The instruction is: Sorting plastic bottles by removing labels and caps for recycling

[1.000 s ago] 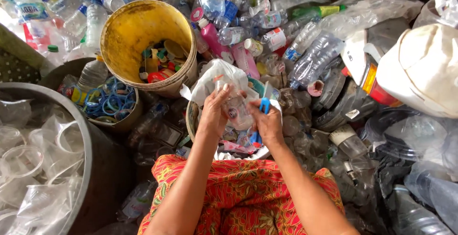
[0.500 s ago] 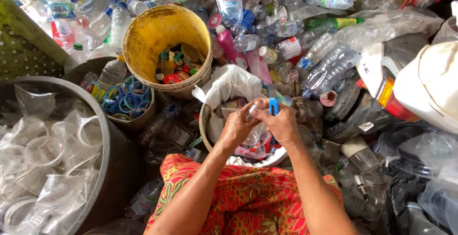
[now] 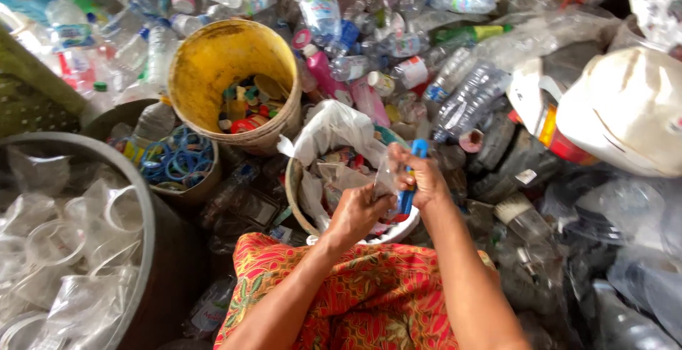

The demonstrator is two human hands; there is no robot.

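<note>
Far left: tub of clear cups [image 3: 64,250], then yellow bucket [image 3: 234,80] with caps. Centre: left hand [image 3: 359,211] grip closed on clear plastic piece [image 3: 387,176] over lined basket [image 3: 312,211]. Right hand [image 3: 426,179] grip closed on blue-handled cutter [image 3: 410,179].

**Informal plastic-sorting site**

Premises appear to be a recycling sorting yard. A heap of mixed plastic bottles [image 3: 398,45] covers the ground. Material is separated by type: a yellow bucket [image 3: 213,59] holds coloured caps, a brown tub [image 3: 192,190] holds blue cap rings, a large grey basin [image 3: 153,250] holds clear cups.
</note>
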